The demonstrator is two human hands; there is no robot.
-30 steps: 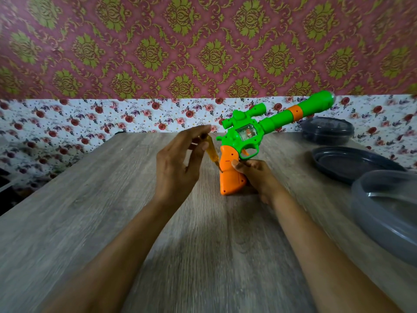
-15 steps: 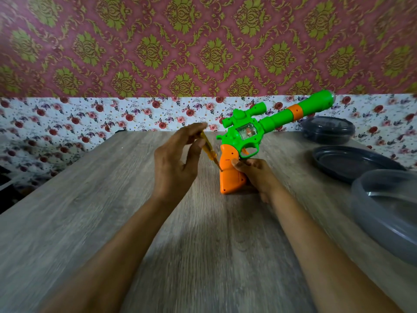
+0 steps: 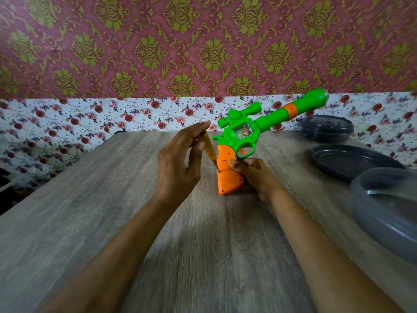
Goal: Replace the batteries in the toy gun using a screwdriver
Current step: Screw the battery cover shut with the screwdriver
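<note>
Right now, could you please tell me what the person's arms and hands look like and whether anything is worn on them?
The left forearm and right forearm are bare to the frame's lower edge: no sleeves, watch or bracelet. The left hand and right hand wear no gloves, and no rings show, though some fingers are hidden.

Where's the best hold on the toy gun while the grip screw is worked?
Probably the orange grip, from its right side, where the right hand holds it: the butt rests on the table, the screwdriver occupies the left face, and the barrel slants up away.
</note>
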